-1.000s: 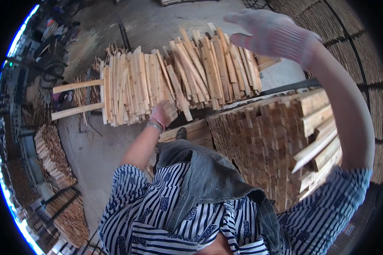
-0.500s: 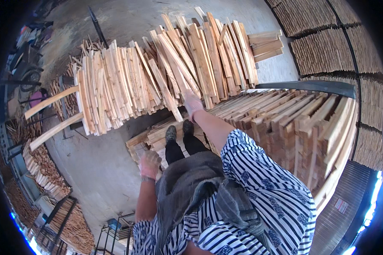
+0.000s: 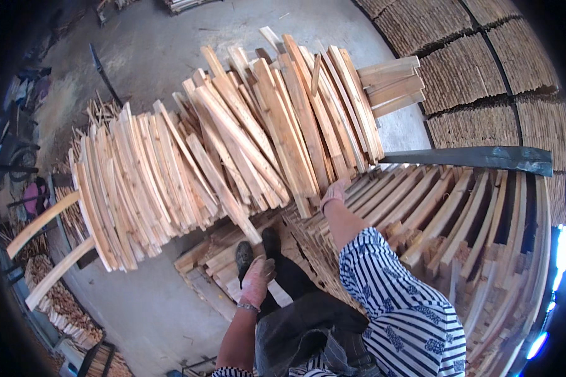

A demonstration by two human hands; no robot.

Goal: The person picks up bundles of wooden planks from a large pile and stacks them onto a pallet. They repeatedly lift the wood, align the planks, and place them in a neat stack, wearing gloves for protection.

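Observation:
A wide row of rough wooden boards [image 3: 233, 138] lies side by side in front of me, some crossing others at a slant. My right hand [image 3: 335, 195], in a pale thin glove, is at the near end of one wooden board [image 3: 326, 129] toward the right of the row, fingers closed around its end. My left hand [image 3: 256, 283], gloved too, is held low in front of my legs with its fingers curled. Whether anything is inside those fingers is hidden. Just beyond it, one board [image 3: 223, 191] sticks out of the row toward me.
A tall stack of boards [image 3: 446, 213] stands close on my right, beside a dark metal bar [image 3: 471, 158]. Shorter planks [image 3: 217, 264] lie by my boots [image 3: 244, 254]. Strapped wood bundles [image 3: 471, 72] rise at the far right. Two boards [image 3: 47, 220] jut out at left.
My right hand has moved right along the row to another board's end. My left hand has shifted right, in front of my legs. The view has tilted and moved nearer the boards.

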